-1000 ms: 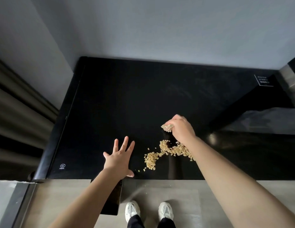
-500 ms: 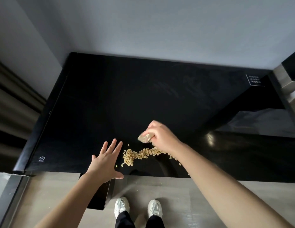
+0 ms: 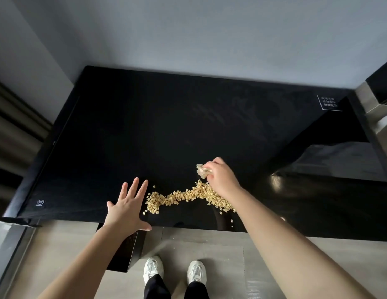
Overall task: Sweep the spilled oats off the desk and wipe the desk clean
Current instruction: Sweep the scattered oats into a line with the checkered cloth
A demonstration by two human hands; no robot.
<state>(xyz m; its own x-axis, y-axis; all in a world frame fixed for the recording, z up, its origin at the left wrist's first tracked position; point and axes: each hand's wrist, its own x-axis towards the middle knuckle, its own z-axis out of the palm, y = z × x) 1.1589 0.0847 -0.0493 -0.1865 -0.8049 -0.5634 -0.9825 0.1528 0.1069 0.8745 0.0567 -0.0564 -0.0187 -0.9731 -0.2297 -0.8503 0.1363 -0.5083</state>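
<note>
Looking down through the head camera, I am seeing white shoes (image 3: 153, 269) on the floor and a dark bin (image 3: 123, 253) jutting out from under the near edge of the desk (image 3: 166, 130). Just above the bin the left hand (image 3: 129, 209) is spreading at that edge, fingers straight and fanned apart, gripping nothing. I cannot tell whether it is touching the top.

Just beside its fingertips the oats (image 3: 184, 196) are lying in a wavy band along the front of the desk. The band is running from a thick clump on the left to a looser drift on the right under the right forearm, with stray flakes close to the lip. Beyond the band the right hand (image 3: 220, 178) is clamping curled fingers round a pale crumpled wad (image 3: 201, 170) at the spill's far right end. Farther back the black top is showing faint smears and a small white label (image 3: 329, 102) before the grey wall.

I am judging the sweep under way and the wipe not begun. The risks I am weighing:
- The bin is sitting left of most of the band, so a pull straight to the edge could be dropping flakes onto the floor.
- The forearm could be dragging the right drift off the lip.
- So small a wad could be letting flakes slip round it.
</note>
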